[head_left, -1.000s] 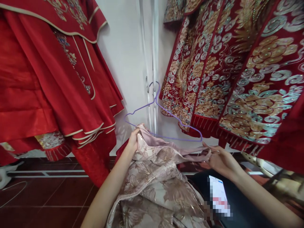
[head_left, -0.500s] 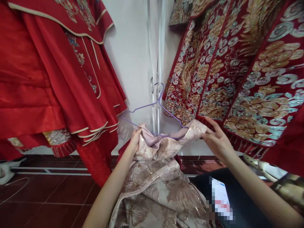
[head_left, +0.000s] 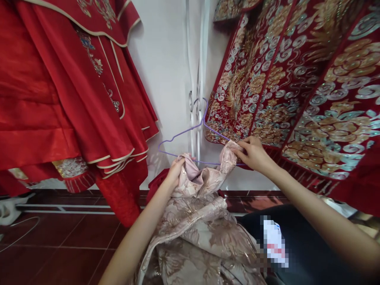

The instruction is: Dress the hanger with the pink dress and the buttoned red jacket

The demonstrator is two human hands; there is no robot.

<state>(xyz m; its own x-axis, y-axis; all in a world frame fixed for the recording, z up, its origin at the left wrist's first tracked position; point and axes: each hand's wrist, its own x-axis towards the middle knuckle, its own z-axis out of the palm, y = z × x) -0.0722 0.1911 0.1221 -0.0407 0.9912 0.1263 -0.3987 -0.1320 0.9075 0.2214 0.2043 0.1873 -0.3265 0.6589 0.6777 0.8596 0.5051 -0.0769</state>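
Note:
A pale pink and gold brocade dress (head_left: 204,221) spreads below me, its upper part raised between my two hands. My left hand (head_left: 175,174) is closed on the left side of its top edge. At the right shoulder of the dress, the fingers of my right hand (head_left: 252,153) pinch the cloth beside the right end of a purple hanger (head_left: 187,130). That hanger's right arm passes behind or into the raised shoulder; its left arm is bare. Its hook is at the white upright pole.
Red garments with cream trim (head_left: 124,95) hang on the left. A red robe with gold and silver embroidery (head_left: 261,87) hangs on the right. The white pole (head_left: 191,59) stands between them. A phone (head_left: 276,243), blurred, lies on dark cloth (head_left: 305,241). Dark red tiles (head_left: 80,229) cover the floor.
My right hand has moved left and up with the right shoulder of the dress, bringing it nearer the hanger's right arm. My left hand has shifted slightly right, still gripping.

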